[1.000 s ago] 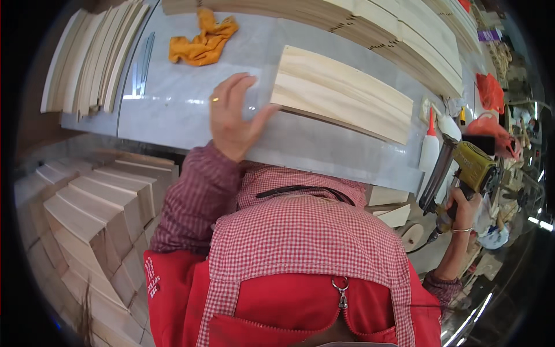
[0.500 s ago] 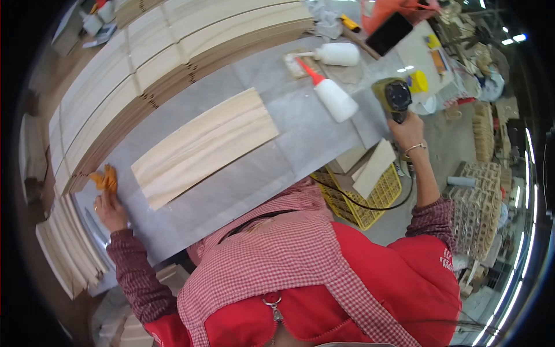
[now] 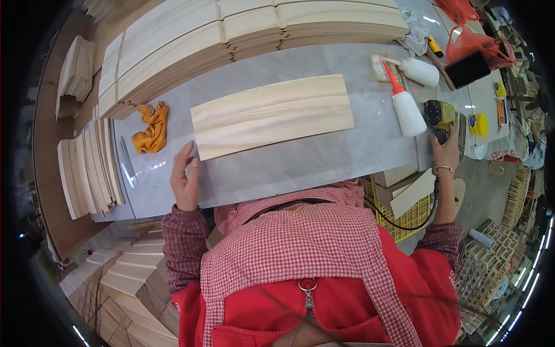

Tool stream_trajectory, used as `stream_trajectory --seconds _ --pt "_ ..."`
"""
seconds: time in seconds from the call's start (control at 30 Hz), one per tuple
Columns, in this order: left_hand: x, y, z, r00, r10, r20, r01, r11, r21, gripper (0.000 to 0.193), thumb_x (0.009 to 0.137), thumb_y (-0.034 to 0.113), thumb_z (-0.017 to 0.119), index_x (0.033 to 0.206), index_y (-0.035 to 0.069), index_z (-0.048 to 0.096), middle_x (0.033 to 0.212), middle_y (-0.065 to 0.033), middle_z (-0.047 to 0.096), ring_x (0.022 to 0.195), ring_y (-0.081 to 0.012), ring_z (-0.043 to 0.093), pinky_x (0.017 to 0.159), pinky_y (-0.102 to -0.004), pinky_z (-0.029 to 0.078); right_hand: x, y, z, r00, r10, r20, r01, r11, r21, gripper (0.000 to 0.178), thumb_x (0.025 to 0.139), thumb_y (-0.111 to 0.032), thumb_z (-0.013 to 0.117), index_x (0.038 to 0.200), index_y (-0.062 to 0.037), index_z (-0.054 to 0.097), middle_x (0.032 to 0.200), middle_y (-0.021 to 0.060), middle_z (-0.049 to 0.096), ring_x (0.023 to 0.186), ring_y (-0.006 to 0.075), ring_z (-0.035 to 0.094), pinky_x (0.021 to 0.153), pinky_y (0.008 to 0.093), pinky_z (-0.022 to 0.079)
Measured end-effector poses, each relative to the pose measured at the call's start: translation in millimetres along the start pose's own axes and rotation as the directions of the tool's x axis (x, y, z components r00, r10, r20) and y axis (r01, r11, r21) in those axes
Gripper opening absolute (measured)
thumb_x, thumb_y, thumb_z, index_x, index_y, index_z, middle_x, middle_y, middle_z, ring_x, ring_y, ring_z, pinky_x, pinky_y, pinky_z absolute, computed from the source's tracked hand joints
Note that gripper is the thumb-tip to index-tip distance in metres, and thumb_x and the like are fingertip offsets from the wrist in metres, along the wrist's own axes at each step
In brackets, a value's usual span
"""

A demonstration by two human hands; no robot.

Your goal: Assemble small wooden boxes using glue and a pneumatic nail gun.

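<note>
A pale, flat wooden board (image 3: 273, 115) lies across the middle of the grey-covered table. Just off its lower left corner is my left hand (image 3: 186, 176), holding nothing, with the fingers apart. Left of that hand, a crumpled orange cloth (image 3: 152, 128) rests on the table. My right hand (image 3: 445, 151) grips the handle of a yellow and black power tool (image 3: 439, 113) at the table's right side; a dark cord hangs below it. Between the board and the tool lies a white squeeze bottle (image 3: 409, 113) with a red nozzle, a second white bottle (image 3: 421, 72) beyond it.
Long stacks of boards (image 3: 248, 32) line the table's far side, with more upright boards (image 3: 89, 170) at the left. A phone (image 3: 467, 70), a red plastic bag (image 3: 483, 46) and a yellow tub (image 3: 478, 124) are on the right. Below stands a yellow crate (image 3: 413, 217) holding wood pieces.
My left hand has let go of the orange cloth and moved right, beside the board. My right hand still grips the tool, which is now turned differently. The whole view has shifted.
</note>
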State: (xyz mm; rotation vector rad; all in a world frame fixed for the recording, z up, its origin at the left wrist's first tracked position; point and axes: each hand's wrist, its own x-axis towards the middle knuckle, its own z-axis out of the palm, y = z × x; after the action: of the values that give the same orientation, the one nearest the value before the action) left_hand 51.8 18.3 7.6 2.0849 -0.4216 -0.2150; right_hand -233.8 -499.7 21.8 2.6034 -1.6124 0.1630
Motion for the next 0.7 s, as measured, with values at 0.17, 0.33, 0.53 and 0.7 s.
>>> stream_trajectory --seconds 0.17,0.33,0.53,0.7 --pt "-13 0 17 1.000 -0.006 0.003 0.007 0.986 -0.169 0.036 0.089 0.011 0.053 0.123 0.001 0.055 0.122 -0.0127 0.055 0.114 -0.0242 0.049 0.098 -0.0321 0.037 -48 -94 -34 0.815 -0.521 -0.253 0.579 0.716 0.391 0.053 0.075 -0.018 0.068 0.124 -0.0043 0.051 0.119 0.0129 0.056 0.106 0.0276 0.055 0.089 0.0355 0.044" --pt "-10 2 11 0.999 -0.005 -0.041 -0.004 0.977 -0.213 0.032 0.090 0.013 0.052 0.118 0.001 0.058 0.109 -0.0104 0.059 0.100 -0.0218 0.053 0.092 -0.0311 0.040 -92 -175 -34 0.779 -0.623 0.074 0.266 0.434 0.861 0.036 0.079 -0.021 0.067 0.107 -0.0002 0.059 0.103 0.0096 0.061 0.092 0.0213 0.058 0.085 0.0303 0.047" --pt "28 61 -26 0.999 -0.041 -0.005 0.037 0.937 -0.347 0.028 0.091 0.018 0.054 0.109 -0.002 0.062 0.098 -0.0082 0.061 0.088 -0.0149 0.053 0.084 -0.0270 0.042 -52 -188 -74 0.756 -0.500 0.423 -0.295 0.317 0.901 0.026 0.087 -0.025 0.061 0.087 0.0005 0.063 0.077 0.0074 0.062 0.066 0.0148 0.059 0.065 0.0245 0.050" --pt "33 41 -10 0.998 -0.069 -0.014 0.067 0.990 -0.127 0.026 0.091 0.014 0.053 0.110 -0.002 0.061 0.100 -0.0078 0.061 0.088 -0.0144 0.054 0.082 -0.0253 0.043 -55 -207 -55 0.694 -0.498 0.520 -0.397 0.337 0.853 0.026 0.090 -0.024 0.057 0.086 0.0006 0.063 0.073 0.0073 0.061 0.062 0.0137 0.058 0.060 0.0231 0.050"
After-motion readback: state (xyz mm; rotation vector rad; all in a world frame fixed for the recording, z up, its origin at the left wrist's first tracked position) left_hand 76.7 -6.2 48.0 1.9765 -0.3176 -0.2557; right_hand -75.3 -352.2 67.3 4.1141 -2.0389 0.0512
